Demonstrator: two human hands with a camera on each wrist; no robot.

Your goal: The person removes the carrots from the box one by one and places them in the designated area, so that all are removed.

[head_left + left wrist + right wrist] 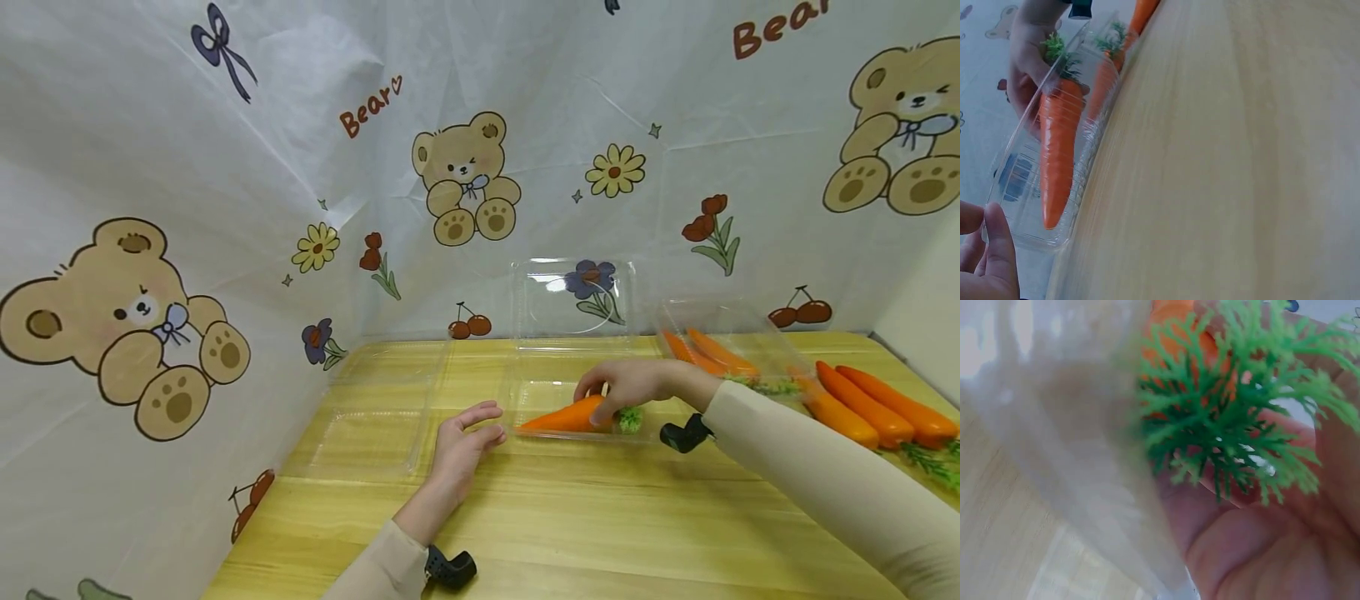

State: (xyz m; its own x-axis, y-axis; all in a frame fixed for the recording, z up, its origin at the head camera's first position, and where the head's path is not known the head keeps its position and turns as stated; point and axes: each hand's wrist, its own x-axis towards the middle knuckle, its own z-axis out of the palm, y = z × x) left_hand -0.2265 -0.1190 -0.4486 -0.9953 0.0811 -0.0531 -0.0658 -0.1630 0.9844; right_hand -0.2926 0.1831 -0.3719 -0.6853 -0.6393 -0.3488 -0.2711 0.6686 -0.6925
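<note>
My right hand (626, 387) grips a toy carrot (558, 418) near its leafy top, inside a clear plastic box (536, 392) whose lid (573, 304) stands raised behind it. The tip of the carrot points left. Close up in the right wrist view, the green leaves (1229, 406) cover part of the palm, and a blurred clear wall stands beside them. At the left end of the box, my left hand (457, 450) pinches the rim between thumb and finger. In the left wrist view these fingers (1000, 244) show at the box's corner, and the carrot (1059, 156) lies along its length.
Another clear box (367, 425) stands open at the left. A clear box (772, 333) at the back right holds carrots. Several loose carrots (862, 404) lie at the table's right side. A patterned cloth (300, 125) hangs behind the wooden table (570, 517).
</note>
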